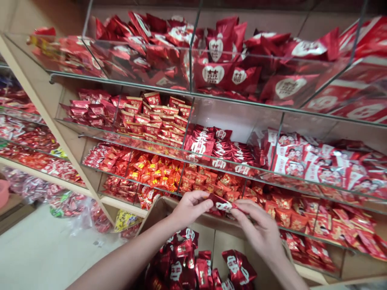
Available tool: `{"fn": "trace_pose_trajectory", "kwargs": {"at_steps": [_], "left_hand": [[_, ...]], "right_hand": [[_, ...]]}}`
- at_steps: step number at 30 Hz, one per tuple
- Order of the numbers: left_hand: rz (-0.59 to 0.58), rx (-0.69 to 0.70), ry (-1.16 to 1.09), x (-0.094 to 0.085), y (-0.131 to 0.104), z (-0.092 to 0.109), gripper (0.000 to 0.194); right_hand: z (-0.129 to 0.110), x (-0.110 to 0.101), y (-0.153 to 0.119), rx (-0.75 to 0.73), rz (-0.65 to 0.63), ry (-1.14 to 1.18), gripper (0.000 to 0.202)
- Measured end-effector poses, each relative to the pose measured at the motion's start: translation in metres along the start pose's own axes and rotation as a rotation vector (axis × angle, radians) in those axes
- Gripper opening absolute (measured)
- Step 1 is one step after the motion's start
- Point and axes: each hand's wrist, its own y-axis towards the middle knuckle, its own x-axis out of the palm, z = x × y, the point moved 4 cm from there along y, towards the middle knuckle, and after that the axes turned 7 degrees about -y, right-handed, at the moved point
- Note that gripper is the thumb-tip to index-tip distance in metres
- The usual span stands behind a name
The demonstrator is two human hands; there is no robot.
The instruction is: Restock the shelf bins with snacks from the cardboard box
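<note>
A small dark red packet with a white mark (223,204) is stretched between my two hands above an open cardboard box (211,238). My left hand (193,207) pinches its left end between thumb and fingers. At the packet's right end, the thumb and fingers of my right hand (256,221) are closed on it. Similar dark red packets (177,270) lie loose in the box below my hands. On the middle shelf behind, matching dark red packets (199,143) stand in stacked rows.
Glass-fronted shelves (229,102) full of red and orange packets rise close in front of my hands. A wooden upright (57,133) stands at the left. Bagged sweets (66,203) and a yellow packet (127,220) lie low at the left, near the pale floor (45,249).
</note>
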Motion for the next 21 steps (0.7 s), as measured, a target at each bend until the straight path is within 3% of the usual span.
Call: {"fn": "trace_pose_trajectory", "kwargs": {"at_steps": [3, 6, 10, 13, 17, 21], "left_hand": [[0.028, -0.012, 0.015, -0.008, 0.002, -0.005, 0.030], [0.054, -0.062, 0.096, -0.013, 0.005, -0.018, 0.023], [-0.002, -0.102, 0.202, -0.012, 0.006, -0.027, 0.021], [-0.026, -0.083, 0.341, -0.010, 0.002, -0.027, 0.019], [-0.069, -0.033, 0.492, -0.009, -0.002, -0.025, 0.019], [-0.099, -0.007, 0.558, -0.009, -0.003, -0.023, 0.021]], "right_hand": [[-0.027, -0.030, 0.038, -0.104, 0.208, -0.180, 0.012], [-0.032, -0.040, 0.097, 0.016, 0.274, -0.371, 0.018], [-0.002, -0.017, 0.178, 0.250, 0.053, -0.659, 0.026], [0.021, 0.003, 0.215, 0.334, -0.074, -0.813, 0.023], [0.036, 0.019, 0.239, 0.363, -0.171, -0.859, 0.019], [0.044, 0.023, 0.248, 0.342, -0.148, -0.887, 0.031]]}}
